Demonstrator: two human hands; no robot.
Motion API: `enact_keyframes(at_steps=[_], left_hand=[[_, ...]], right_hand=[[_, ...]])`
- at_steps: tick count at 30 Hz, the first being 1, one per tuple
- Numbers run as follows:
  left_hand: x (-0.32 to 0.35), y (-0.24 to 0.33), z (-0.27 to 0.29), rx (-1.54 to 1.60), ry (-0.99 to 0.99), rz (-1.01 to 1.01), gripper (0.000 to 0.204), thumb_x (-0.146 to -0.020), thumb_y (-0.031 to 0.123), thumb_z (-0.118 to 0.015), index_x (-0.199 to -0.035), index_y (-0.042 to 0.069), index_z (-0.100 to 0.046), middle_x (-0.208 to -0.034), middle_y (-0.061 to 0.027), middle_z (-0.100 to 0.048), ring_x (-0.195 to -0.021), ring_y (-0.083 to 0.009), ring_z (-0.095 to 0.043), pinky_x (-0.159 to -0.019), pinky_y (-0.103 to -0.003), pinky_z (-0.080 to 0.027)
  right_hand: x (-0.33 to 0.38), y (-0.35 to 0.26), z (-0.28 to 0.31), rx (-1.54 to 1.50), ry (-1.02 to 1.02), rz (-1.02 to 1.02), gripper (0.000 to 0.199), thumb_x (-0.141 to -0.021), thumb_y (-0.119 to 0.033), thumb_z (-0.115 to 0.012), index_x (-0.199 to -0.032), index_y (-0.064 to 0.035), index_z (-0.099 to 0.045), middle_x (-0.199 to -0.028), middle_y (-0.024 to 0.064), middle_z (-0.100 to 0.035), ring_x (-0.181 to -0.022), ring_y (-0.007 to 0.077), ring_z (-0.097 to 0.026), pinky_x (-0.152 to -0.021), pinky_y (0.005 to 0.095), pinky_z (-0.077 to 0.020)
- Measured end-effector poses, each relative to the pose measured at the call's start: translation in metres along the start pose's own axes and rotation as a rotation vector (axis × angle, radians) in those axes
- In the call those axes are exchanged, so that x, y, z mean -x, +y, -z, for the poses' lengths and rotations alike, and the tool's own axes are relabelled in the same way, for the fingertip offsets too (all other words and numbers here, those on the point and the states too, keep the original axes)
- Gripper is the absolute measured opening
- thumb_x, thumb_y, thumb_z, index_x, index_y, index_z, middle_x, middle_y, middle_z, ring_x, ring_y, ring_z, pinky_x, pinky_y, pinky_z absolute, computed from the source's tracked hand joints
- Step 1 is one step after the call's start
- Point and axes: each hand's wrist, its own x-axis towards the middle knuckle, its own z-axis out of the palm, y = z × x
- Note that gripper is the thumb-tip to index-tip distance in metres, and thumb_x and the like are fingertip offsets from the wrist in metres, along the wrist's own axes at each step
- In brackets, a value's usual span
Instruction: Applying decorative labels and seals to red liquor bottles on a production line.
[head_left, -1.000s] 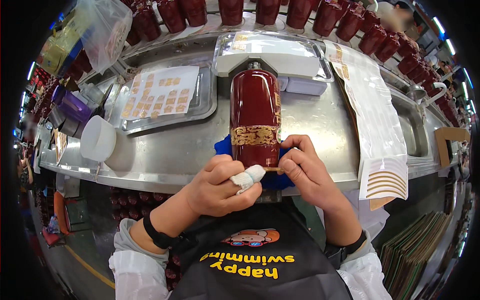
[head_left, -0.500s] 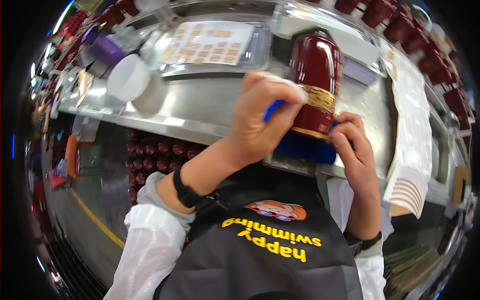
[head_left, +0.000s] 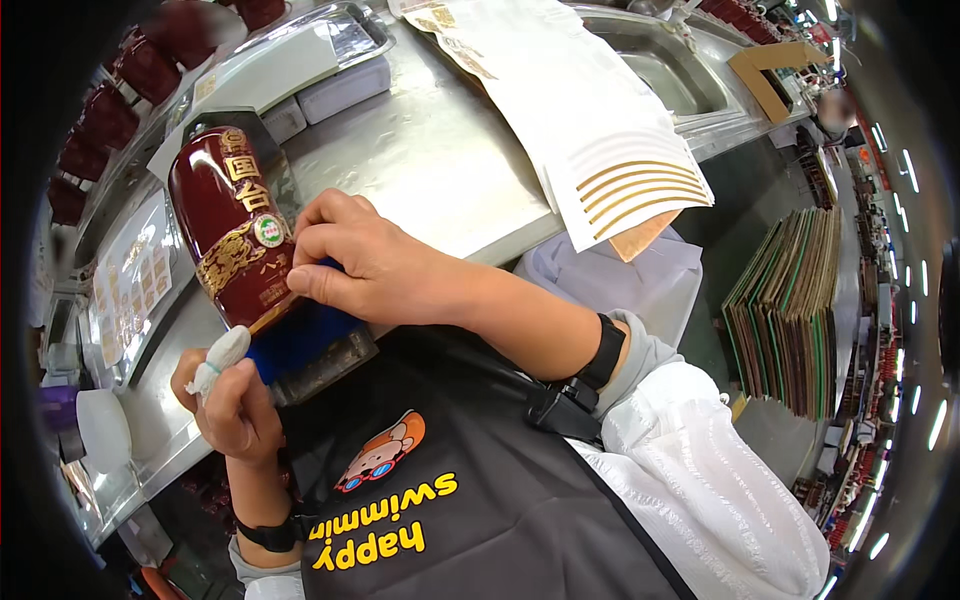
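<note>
A glossy dark red bottle (head_left: 205,205) with gold raised decoration and a round green-and-white sticker (head_left: 269,230) lies tilted on a blue padded rest (head_left: 300,342), its base toward me. My right hand (head_left: 365,262) is closed, thumb and forefinger pressed together against the bottle's lower right side. By the base, my left hand (head_left: 235,405) has its fingers curled. A white cloth finger cover (head_left: 226,355), tied with a thin greenish band, is on one of its fingers and meets the base edge. Whatever lies inside the left fingers is hidden.
White backing sheets (head_left: 560,110) with gold decals hang over the metal table's (head_left: 450,150) front edge. At left are a tray with a decal sheet (head_left: 132,275) and a white tub (head_left: 103,430). Stacked boards (head_left: 790,310) stand right; more red bottles (head_left: 145,65) line the back.
The view has swung to the right. My left hand has come down from the bottle's gold band to its base. My right hand now presses the bottle's side, and the stickered face shows.
</note>
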Motion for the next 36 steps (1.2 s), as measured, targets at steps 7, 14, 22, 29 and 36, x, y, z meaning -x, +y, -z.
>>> enact_keyframes(at_steps=[7, 14, 22, 29, 36], left_hand=[[-0.001, -0.003, -0.002, -0.066, 0.018, -0.016, 0.025, -0.083, -0.008, -0.062, -0.103, 0.006, -0.056, -0.103, -0.018, -0.066, -0.097, -0.0298, -0.053, -0.086, -0.039, -0.043], [0.001, 0.001, -0.003, -0.088, 0.123, -0.01, 0.026, -0.075, -0.001, -0.068, -0.096, 0.011, -0.06, -0.095, -0.0139, -0.066, -0.085, -0.0315, -0.055, -0.075, -0.041, -0.045], [-0.003, 0.004, -0.005, -0.036, 0.115, -0.056, 0.034, -0.065, 0.0, -0.072, -0.095, 0.013, -0.065, -0.097, -0.0116, -0.056, -0.083, -0.0261, -0.052, -0.066, -0.038, -0.042], [-0.026, 0.003, 0.0, -0.074, 0.013, -0.203, 0.025, -0.066, 0.011, -0.07, -0.09, 0.015, -0.065, -0.095, 0.0025, -0.065, -0.09, -0.0178, -0.05, -0.071, -0.031, -0.042], [-0.035, 0.0, -0.002, -0.175, -0.066, -0.373, 0.022, -0.067, 0.014, -0.068, -0.089, 0.017, -0.064, -0.091, 0.0033, -0.065, -0.095, -0.0168, -0.049, -0.076, -0.032, -0.043]], right_hand=[[-0.006, 0.002, -0.001, 0.003, -0.014, -0.012, 0.024, -0.092, -0.027, -0.06, -0.093, -0.0033, -0.062, -0.112, 0.0139, -0.05, -0.11, 0.0304, -0.046, -0.097, 0.0387, -0.0367], [-0.011, 0.001, 0.004, 0.024, -0.1, 0.041, 0.023, -0.098, -0.021, -0.05, -0.09, -0.0028, -0.062, -0.109, 0.0121, -0.048, -0.108, 0.0253, -0.046, -0.095, 0.0336, -0.0378], [-0.004, -0.011, 0.012, -0.102, -0.143, -0.068, 0.023, -0.094, -0.027, -0.057, -0.09, -0.0051, -0.063, -0.111, 0.0138, -0.049, -0.11, 0.0302, -0.046, -0.098, 0.0387, -0.0356], [-0.005, -0.014, 0.015, -0.055, -0.152, -0.11, 0.02, -0.082, -0.024, -0.073, -0.084, -0.0066, -0.063, -0.113, 0.0128, -0.049, -0.112, 0.0301, -0.046, -0.097, 0.0389, -0.037], [-0.004, -0.012, 0.017, -0.085, -0.171, -0.134, 0.018, -0.083, -0.02, -0.073, -0.084, -0.0065, -0.062, -0.113, 0.0124, -0.049, -0.11, 0.0287, -0.047, -0.095, 0.0376, -0.0381]])
